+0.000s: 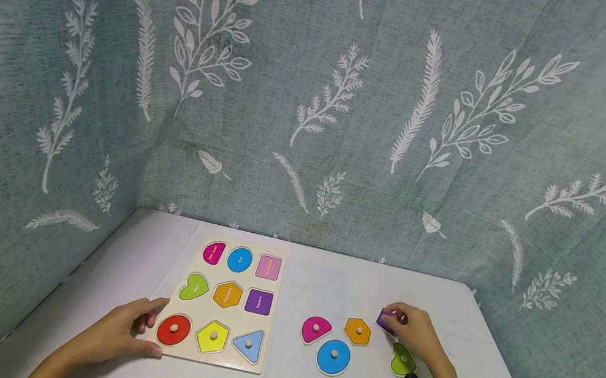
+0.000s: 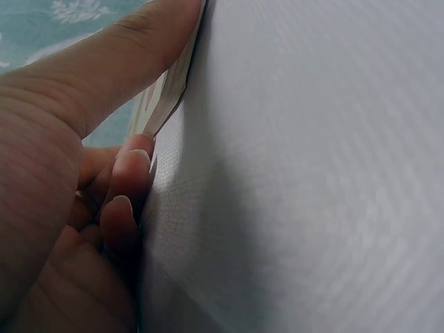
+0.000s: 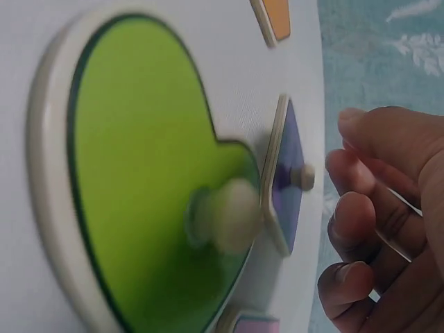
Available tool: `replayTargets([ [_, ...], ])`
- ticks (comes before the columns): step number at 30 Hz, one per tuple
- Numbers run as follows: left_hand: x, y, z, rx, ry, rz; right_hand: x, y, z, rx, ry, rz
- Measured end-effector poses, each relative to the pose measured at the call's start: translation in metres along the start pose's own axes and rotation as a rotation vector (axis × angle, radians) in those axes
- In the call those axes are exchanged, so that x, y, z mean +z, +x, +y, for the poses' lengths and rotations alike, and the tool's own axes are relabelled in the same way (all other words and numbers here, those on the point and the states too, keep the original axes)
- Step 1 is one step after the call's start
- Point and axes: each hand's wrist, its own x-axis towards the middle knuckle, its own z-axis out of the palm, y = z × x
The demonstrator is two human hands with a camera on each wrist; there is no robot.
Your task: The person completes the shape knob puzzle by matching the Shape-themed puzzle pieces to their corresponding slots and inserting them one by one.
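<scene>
A wooden shape puzzle board [image 1: 213,358] lies flat on the table. My left hand [image 1: 119,327] touches its near left corner; in the left wrist view the thumb runs along the board's edge. Knobs stand on the red circle [image 1: 179,337], yellow pentagon [image 1: 205,340] and blue triangle [image 1: 254,351] in the near row. Over a purple square piece [image 3: 295,146] hovers my right hand [image 1: 421,334], a gap showing between its bent fingertips and the knob. A green heart piece [image 3: 139,173] lies beside the square, below the right wrist.
Loose on the white table [image 1: 299,275], between board and right hand, are a magenta half-round piece [image 1: 309,336], an orange hexagon piece [image 1: 353,337] and a blue circle piece [image 1: 326,365]. A pink piece [image 3: 258,326] shows at the right wrist view's bottom. Patterned cloth [image 1: 281,180] encloses the table.
</scene>
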Motion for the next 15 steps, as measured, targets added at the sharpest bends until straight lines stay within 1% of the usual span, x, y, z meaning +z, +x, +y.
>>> replayTargets([
  [8, 0.0, 0.0, -0.003, 0.018, 0.002, 0.004, -0.001, -0.004, 0.012, 0.069, -0.004, 0.012],
  [12, 0.001, -0.001, -0.004, 0.03, 0.003, 0.005, 0.001, -0.007, 0.016, 0.106, 0.003, 0.004],
  [15, 0.001, -0.001, -0.004, 0.044, 0.002, 0.008, 0.001, -0.008, 0.016, 0.118, 0.009, 0.006],
])
